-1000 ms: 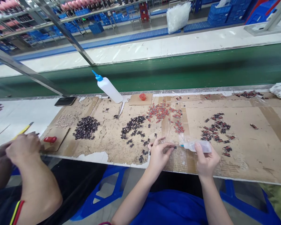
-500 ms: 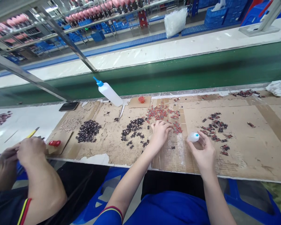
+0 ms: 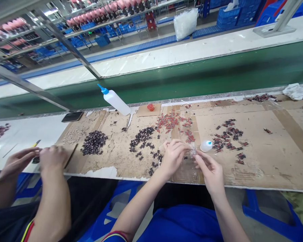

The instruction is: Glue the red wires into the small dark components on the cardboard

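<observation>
Now can see the small bottle [image 3: 205, 146] out of the right hand [image 3: 212, 172] and down on the cardboard [image 3: 270, 161], just beyond that hand's fingers, after being held half a second ago. Cannot tell whether upright or tipped, with its blue tip seen nearly end-on. Can also see the left hand [image 3: 175, 155] drawn back from the red pieces [image 3: 168, 121] and brought across, fingertips close to those of the right. Cannot make out any clear gap between left thumb and fingers, nor any piece pinched there; too small and blurred. Much the same on the right: thumb and fingers near one another, but cannot tell whether empty or gripping something tiny. Would judge the change as a shift from handling the bottle to fingertip work, with both hands turned to one spot. Must note, too, a lone black piece [image 3: 185, 157] on the cardboard between the hands, apart from the black pieces [image 3: 142, 136] to the left and well apart from the red-and-black pieces [image 3: 228, 136] to the right. Farther off, near the far edge of the desk [image 3: 44, 127], can see a taller bottle [image 3: 116, 102], slanted in view.
</observation>
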Action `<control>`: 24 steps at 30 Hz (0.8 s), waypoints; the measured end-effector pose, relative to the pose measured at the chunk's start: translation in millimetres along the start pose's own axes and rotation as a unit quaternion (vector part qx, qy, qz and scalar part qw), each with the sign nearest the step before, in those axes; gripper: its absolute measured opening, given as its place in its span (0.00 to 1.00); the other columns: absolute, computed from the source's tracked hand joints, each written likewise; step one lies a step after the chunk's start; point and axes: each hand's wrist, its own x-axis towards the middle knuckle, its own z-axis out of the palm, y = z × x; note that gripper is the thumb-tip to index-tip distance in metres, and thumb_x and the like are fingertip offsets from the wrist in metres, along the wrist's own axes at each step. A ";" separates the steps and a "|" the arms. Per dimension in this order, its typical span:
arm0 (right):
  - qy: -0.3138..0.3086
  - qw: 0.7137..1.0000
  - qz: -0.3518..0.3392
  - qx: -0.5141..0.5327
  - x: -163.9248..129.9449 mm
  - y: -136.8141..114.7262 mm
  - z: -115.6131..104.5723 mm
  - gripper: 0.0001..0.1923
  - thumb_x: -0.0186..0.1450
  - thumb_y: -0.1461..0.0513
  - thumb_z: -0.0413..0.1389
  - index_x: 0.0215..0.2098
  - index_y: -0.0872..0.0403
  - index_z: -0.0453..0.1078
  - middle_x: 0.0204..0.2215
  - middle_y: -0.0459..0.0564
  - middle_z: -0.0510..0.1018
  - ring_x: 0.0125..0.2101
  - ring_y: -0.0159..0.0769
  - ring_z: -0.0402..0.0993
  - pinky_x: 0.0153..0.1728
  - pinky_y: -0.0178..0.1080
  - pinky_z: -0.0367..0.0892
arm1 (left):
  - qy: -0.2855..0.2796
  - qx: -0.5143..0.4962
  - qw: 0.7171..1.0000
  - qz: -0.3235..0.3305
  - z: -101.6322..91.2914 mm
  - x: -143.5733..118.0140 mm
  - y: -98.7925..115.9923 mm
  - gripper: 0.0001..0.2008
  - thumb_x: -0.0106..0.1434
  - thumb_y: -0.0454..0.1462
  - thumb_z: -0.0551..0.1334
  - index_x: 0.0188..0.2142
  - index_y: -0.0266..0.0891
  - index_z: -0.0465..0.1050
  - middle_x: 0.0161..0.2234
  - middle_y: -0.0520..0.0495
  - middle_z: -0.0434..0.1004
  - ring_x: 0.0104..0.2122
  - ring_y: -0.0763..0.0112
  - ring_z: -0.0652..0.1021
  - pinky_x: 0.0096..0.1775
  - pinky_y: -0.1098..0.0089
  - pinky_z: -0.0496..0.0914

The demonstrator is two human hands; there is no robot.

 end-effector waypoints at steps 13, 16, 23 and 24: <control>-0.020 0.999 0.005 -0.026 12.6 23.7 -2.1 0.21 0.52 0.46 0.64 0.34 0.54 0.80 0.32 0.55 0.84 0.32 0.45 0.82 0.40 0.48 0.77 | -0.031 0.019 0.997 -0.064 12.4 -35.6 -8.3 0.08 0.64 0.37 0.64 0.43 0.46 0.77 0.44 0.46 0.82 0.50 0.60 0.74 0.51 0.56 0.58; -0.010 0.999 0.018 -0.046 10.1 28.1 -5.1 0.22 0.52 0.47 0.64 0.36 0.55 0.79 0.33 0.56 0.84 0.32 0.46 0.82 0.40 0.49 0.77 | -0.039 0.016 0.994 -0.099 17.2 -37.1 -7.5 0.08 0.65 0.33 0.62 0.39 0.46 0.79 0.46 0.47 0.80 0.51 0.59 0.73 0.50 0.55 0.59; -0.028 0.996 0.007 -0.083 5.8 26.5 -3.5 0.21 0.54 0.46 0.62 0.34 0.54 0.80 0.34 0.56 0.84 0.34 0.47 0.82 0.42 0.48 0.77 | -0.055 -0.045 0.983 -0.169 12.5 -31.9 4.5 0.08 0.65 0.32 0.61 0.37 0.45 0.78 0.38 0.50 0.83 0.43 0.66 0.78 0.50 0.58 0.60; -0.032 0.996 0.004 -0.085 6.0 25.4 -3.2 0.21 0.53 0.46 0.62 0.33 0.54 0.80 0.34 0.56 0.84 0.34 0.47 0.82 0.42 0.48 0.77 | -0.051 -0.047 0.982 -0.176 11.2 -31.7 6.1 0.08 0.65 0.32 0.61 0.36 0.45 0.78 0.38 0.50 0.83 0.42 0.66 0.78 0.50 0.59 0.60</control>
